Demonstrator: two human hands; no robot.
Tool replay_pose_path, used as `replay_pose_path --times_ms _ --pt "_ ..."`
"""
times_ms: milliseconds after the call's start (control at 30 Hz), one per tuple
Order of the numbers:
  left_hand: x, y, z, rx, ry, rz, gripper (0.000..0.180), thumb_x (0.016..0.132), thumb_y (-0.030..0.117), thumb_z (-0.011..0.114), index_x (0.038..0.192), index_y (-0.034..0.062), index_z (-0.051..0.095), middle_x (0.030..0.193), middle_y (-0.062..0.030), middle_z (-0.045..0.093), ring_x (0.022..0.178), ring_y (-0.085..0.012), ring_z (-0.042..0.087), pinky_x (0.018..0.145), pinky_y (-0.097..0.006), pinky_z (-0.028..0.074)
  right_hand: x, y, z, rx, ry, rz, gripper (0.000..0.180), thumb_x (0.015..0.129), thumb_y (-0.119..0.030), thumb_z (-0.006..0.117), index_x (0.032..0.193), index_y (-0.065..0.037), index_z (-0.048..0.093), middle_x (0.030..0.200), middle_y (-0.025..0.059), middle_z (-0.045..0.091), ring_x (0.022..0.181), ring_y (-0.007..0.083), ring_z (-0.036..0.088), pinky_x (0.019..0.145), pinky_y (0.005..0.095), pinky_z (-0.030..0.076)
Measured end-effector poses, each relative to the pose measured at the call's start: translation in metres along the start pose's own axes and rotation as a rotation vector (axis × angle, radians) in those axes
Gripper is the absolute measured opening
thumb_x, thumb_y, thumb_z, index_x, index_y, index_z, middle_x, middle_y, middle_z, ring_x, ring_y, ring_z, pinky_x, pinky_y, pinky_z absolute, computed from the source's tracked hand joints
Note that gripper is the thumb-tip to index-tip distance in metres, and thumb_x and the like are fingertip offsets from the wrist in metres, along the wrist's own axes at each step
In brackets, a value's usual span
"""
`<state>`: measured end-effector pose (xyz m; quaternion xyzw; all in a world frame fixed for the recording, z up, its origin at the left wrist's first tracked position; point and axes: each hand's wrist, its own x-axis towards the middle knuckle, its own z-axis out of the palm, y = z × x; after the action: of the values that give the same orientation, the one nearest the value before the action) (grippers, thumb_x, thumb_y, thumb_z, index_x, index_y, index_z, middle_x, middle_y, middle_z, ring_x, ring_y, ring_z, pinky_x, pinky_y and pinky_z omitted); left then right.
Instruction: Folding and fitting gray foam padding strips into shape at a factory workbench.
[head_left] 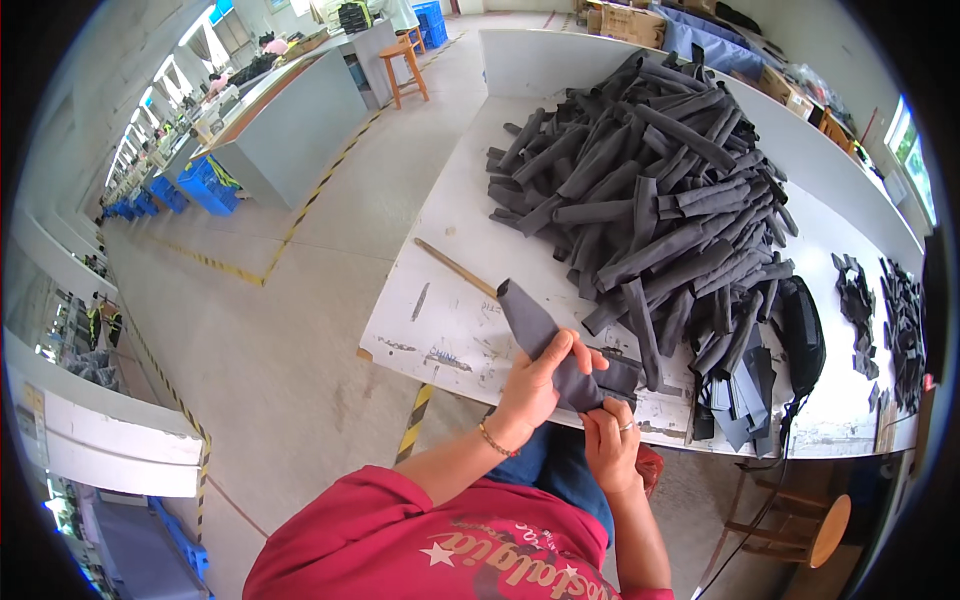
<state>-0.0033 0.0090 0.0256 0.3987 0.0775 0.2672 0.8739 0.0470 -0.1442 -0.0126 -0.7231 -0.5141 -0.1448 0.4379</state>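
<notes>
A dark grey fabric tube (527,318) slants across the front edge of the white table (440,310). My left hand (540,382) grips it around the middle, thumb lying on top. At its near end my right hand (611,443) pinches the cloth between thumb and fingers, a ring on one finger. Another dark folded piece (620,376) lies just beyond my right hand at the table edge. Farther back rises a large heap of similar dark grey fabric tubes (650,180). A thin wooden stick (455,266) lies left of the heap, its near end reaching the held tube.
Flat grey pieces (740,405) and a black padded item (803,335) with a cord lie right of the heap. Dark scraps (857,310) lie farther right. A wooden stool (828,530) stands below the table; another stool (403,72) stands by a grey workbench (290,125).
</notes>
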Motion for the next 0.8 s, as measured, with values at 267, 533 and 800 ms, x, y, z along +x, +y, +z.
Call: replay_pose_path --times_ms 267,533,800 --pt "-0.01 -0.005 0.002 -0.068 0.069 0.001 0.026 0.102 0.03 0.049 0.102 0.0043 0.055 0.078 -0.0082 0.062 0.092 -0.0265 0.065 0.093 -0.042 0.046 0.001 0.004 0.008 0.026 0.02 -0.053 0.022 0.074 0.004 0.073 0.088 -0.002 0.058 0.093 0.0135 0.057 0.074 0.032 0.059 0.06 0.0402 0.049" --pt "-0.011 -0.013 -0.005 -0.183 0.1 -0.036 0.024 0.101 0.031 0.051 0.104 0.0067 0.055 0.078 -0.0072 0.062 0.095 -0.0267 0.064 0.094 -0.042 0.046 0.02 -0.002 0.001 0.032 -0.009 -0.125 0.026 0.071 0.004 0.074 0.089 -0.002 0.056 0.094 0.0133 0.056 0.071 0.0308 0.058 0.059 0.0391 0.05" --pt "-0.011 -0.019 -0.008 -0.301 0.157 -0.084 0.024 0.1 0.032 0.054 0.103 0.0078 0.055 0.076 -0.0055 0.061 0.091 -0.0251 0.064 0.091 -0.04 0.048 0.03 -0.005 0.003 0.044 -0.034 -0.132 0.023 0.073 0.003 0.074 0.088 -0.002 0.057 0.091 0.0128 0.057 0.072 0.0297 0.06 0.06 0.0381 0.05"
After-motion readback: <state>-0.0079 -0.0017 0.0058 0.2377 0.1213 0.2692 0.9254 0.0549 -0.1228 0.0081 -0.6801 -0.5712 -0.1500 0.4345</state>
